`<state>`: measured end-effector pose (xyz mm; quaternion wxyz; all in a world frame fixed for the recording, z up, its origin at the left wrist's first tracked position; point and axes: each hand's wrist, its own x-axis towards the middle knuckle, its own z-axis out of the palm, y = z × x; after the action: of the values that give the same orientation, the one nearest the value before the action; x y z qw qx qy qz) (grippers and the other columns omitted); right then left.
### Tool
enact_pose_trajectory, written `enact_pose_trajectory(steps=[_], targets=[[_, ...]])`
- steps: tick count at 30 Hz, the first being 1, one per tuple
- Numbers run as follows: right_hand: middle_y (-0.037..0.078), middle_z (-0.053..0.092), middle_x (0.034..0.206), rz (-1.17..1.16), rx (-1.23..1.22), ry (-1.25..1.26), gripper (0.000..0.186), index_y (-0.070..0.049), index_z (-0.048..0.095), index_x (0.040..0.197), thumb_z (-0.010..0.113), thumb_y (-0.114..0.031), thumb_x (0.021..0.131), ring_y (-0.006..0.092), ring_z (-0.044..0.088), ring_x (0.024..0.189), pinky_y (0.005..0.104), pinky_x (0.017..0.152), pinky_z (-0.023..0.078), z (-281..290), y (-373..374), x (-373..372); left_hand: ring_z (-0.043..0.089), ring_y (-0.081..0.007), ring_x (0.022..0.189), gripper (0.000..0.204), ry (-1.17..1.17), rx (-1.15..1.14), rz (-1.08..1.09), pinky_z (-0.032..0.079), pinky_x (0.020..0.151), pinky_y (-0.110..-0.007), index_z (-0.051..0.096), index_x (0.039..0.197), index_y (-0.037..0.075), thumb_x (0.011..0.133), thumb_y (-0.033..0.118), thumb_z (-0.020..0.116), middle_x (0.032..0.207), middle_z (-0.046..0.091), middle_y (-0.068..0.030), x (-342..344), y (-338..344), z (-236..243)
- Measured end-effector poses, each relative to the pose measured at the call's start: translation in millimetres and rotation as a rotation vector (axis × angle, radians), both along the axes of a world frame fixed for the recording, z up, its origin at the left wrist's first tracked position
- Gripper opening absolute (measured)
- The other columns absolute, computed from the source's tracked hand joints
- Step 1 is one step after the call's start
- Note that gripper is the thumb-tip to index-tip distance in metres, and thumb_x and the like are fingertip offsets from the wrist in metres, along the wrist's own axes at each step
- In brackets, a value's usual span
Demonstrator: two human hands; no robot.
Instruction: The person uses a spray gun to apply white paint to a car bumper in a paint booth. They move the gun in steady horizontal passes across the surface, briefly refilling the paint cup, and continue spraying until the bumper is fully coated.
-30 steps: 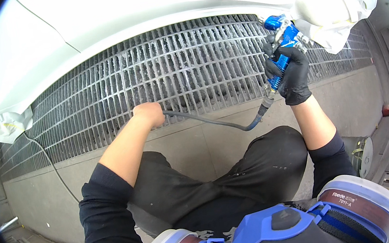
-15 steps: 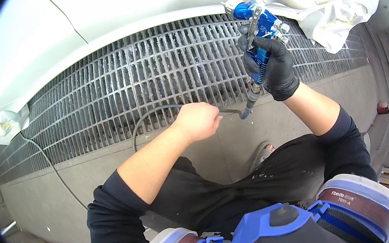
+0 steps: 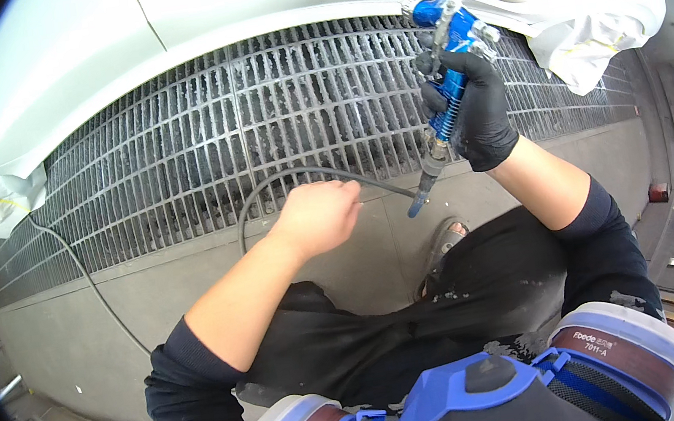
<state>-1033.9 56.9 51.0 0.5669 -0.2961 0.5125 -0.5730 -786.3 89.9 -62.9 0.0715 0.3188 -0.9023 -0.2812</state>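
Note:
My right hand [image 3: 477, 111], in a black glove, is wrapped round the handle of a blue spray gun [image 3: 460, 31]. The gun is tilted, its silver nozzle end up by the white panel [image 3: 241, 1] and its hose fitting [image 3: 431, 166] down toward me. From the fitting's blue tip a dark grey hose [image 3: 298, 170] loops left over the floor grating. My bare left hand [image 3: 321, 215] is just below that loop, apart from the gun. Its fingers are curled in, and the inside of the hand is hidden.
Metal floor grating [image 3: 177, 159] runs along the panel's lower edge. White masking sheet [image 3: 588, 49] hangs at the right, with more [image 3: 0, 206] at the far left. Another stretch of hose [image 3: 91, 281] crosses the floor at left. A respirator [image 3: 495, 377] fills the lower edge.
My left hand has moved a little left and down, away from the gun's fitting. The gun has shifted slightly right at its nozzle end, still in my right hand.

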Motion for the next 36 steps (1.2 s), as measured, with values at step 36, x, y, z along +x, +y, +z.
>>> enact_pose_trajectory(steps=[36], targets=[[0.012,0.066,0.097,0.109,-0.271,0.209,0.026,0.003,0.064,0.113,0.058,-0.014,0.094,0.0178,0.057,0.066,0.0310,0.060,0.046,-40.8,-0.6,-102.8,0.070,-0.0127,0.096,0.010,0.702,1.320,0.305,0.056,0.093,-0.029,0.077,0.101,0.002,0.093,0.009,0.078,0.101,0.076,-0.0054,-156.6,-62.8,22.4]])
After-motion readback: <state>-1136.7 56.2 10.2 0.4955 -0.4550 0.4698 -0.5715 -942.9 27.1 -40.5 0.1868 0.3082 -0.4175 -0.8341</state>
